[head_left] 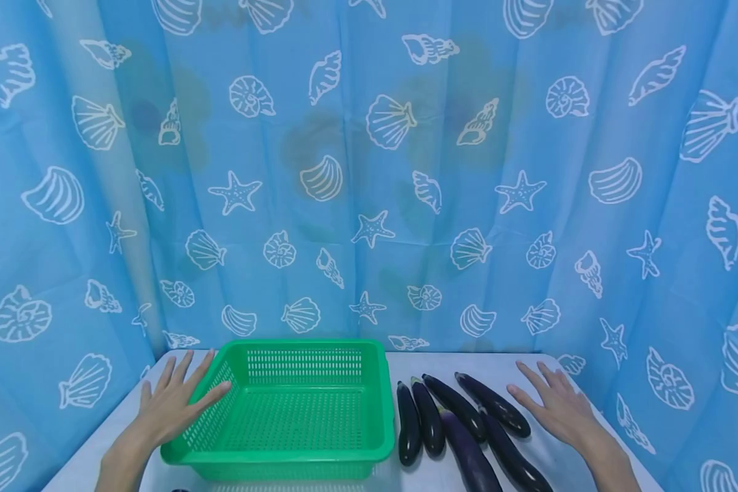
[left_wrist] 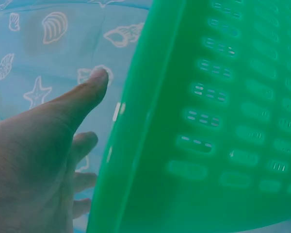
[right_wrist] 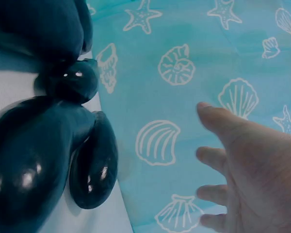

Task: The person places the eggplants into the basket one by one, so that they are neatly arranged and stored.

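Observation:
A green plastic basket [head_left: 295,456] with slotted walls stands on the white table, with nothing inside it. My left hand [head_left: 171,403] is spread beside its left rim, fingers apart and holding nothing; in the left wrist view that hand [left_wrist: 43,141] is close to the basket wall [left_wrist: 150,145]. To the right of the basket lie several dark purple eggplants [head_left: 408,424], some overlapping. My right hand [head_left: 559,406] hovers right of the eggplants with its fingers spread and holds nothing. In the right wrist view the hand [right_wrist: 262,165] is apart from the eggplants [right_wrist: 94,165].
Blue curtains [head_left: 344,171] with white shell and starfish prints enclose the back and both sides of the white table [head_left: 418,361]. A small dark object [head_left: 180,490] shows at the bottom edge, left of centre, mostly cut off.

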`<state>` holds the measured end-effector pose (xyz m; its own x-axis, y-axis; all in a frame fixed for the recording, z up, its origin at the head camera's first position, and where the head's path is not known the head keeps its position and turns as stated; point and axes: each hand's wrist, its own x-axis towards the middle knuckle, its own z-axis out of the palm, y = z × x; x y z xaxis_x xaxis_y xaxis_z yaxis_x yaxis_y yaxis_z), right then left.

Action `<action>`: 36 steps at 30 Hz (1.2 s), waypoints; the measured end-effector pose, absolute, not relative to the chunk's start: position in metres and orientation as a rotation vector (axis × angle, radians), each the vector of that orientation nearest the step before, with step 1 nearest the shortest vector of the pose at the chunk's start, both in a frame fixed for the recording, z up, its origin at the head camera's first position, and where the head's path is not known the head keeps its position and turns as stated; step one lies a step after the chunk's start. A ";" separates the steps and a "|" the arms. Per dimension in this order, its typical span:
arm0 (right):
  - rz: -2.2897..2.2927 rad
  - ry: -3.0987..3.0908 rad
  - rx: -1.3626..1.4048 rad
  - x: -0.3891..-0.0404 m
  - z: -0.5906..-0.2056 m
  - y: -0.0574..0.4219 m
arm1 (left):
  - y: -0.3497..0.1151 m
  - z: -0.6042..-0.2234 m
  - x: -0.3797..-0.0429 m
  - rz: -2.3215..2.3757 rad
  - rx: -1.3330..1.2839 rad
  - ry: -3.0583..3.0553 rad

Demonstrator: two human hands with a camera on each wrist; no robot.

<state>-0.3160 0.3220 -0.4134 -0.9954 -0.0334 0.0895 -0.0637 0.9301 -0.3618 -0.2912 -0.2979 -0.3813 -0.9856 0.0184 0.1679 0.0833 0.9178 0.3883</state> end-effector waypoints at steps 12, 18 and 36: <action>0.730 -3.059 0.205 -0.313 -0.410 0.319 | -0.297 -0.381 -0.295 -0.636 -0.125 -2.871; 0.710 -3.062 0.237 -0.310 -0.407 0.317 | -0.299 -0.381 -0.296 -0.676 -0.104 -2.912; 1.035 -3.172 0.318 -0.307 -0.408 0.313 | -0.315 -0.402 -0.310 -0.727 -0.085 -2.715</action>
